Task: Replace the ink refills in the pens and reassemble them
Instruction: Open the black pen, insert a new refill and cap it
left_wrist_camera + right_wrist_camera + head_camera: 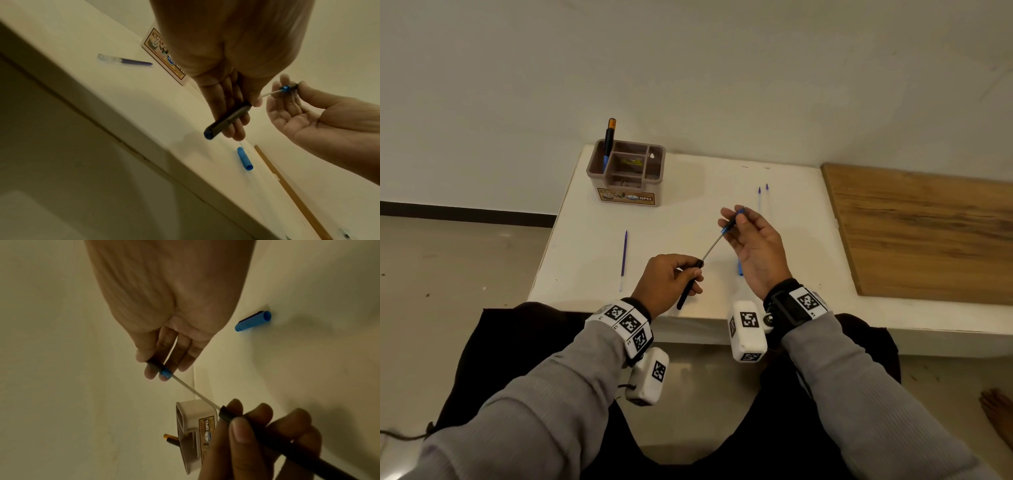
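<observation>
- Left hand (667, 281): nearest the viewer, above the desk's front edge; fingers and thumb curled round the black pen barrel (690, 286), which slants down toward the person, its open mouth pointing up and right.
- Thin refill (713, 247): pale, runs from the mouth of the barrel up to the tip section; one end is inside the barrel, the rest bare between the two hands.
- Right hand (753, 246): palm turned up, thumb and forefinger pinching the black tip section with a blue collar (162, 369); the other fingers are loosely spread.
- Blue pen cap (244, 160): lies on the desk below the right hand, apart from both hands.
- Desk (592, 219): white top; a wooden board (928, 233) adjoins it at the right.
- Purple refill (624, 257): lies on the desk left of the hands, well apart from them.
- Two more refills (763, 198): side by side, beyond the right hand.
- Brown organiser box (628, 174): at the far left of the desk, with compartments; a black pen with an orange end (608, 142) stands in its left compartment.
</observation>
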`<move>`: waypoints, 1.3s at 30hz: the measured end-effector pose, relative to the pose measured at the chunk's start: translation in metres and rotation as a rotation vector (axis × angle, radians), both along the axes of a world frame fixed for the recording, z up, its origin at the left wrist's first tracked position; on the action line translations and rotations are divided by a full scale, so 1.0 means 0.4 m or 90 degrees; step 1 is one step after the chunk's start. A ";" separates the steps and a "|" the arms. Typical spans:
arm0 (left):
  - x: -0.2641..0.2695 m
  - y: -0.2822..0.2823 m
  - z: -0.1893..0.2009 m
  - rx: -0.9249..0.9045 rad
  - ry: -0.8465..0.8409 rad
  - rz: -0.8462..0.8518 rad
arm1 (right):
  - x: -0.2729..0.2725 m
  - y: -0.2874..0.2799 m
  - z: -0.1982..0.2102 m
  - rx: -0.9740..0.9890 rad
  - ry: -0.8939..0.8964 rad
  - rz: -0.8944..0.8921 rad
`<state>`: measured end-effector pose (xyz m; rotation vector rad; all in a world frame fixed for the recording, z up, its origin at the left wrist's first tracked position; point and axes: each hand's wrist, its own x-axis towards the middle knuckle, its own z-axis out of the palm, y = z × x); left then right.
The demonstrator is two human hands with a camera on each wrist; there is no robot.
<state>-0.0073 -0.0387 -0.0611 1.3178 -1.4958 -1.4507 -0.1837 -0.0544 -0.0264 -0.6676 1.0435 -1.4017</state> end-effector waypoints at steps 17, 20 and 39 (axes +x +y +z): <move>-0.005 0.004 0.039 -0.011 0.015 0.018 | 0.027 0.016 -0.007 0.007 0.300 0.092; -0.009 -0.001 0.046 -0.013 0.026 0.027 | 0.040 0.017 -0.007 -0.025 0.278 0.069; 0.013 -0.014 0.021 -0.018 0.002 0.092 | -0.052 -0.043 -0.111 0.176 0.693 0.061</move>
